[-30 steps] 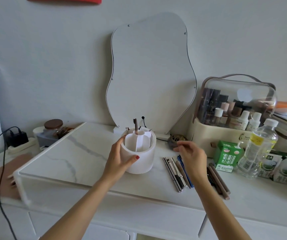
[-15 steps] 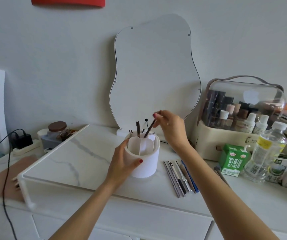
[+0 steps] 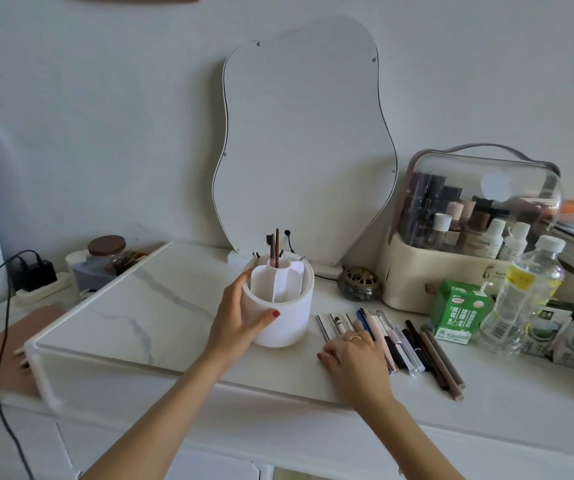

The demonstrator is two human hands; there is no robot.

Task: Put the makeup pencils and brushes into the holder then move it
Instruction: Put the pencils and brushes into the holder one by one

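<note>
Head view of a white marble-patterned tabletop [image 3: 161, 306]. The left hand [image 3: 240, 320] wraps the near-left side of a white round holder [image 3: 284, 317], thumb across its front wall and fingers curled around the far side, so the hand is clamped on it. The holder stands upright near the middle of the table, in front of a wavy-edged mirror [image 3: 306, 143] leaning on the wall. Inside, white dividers split it into compartments; two brown pencils [image 3: 276, 249] stand upright in a rear one.

The right hand [image 3: 356, 358] lies palm down on the row of pencils and brushes [image 3: 403, 341] spread flat on the table just right of the holder. Its fingers press down on the leftmost pieces; whether they pinch one cannot be told. To the right stand a green carton [image 3: 458, 313], a clear bottle [image 3: 524, 299] and a domed cosmetics case [image 3: 469, 230].
</note>
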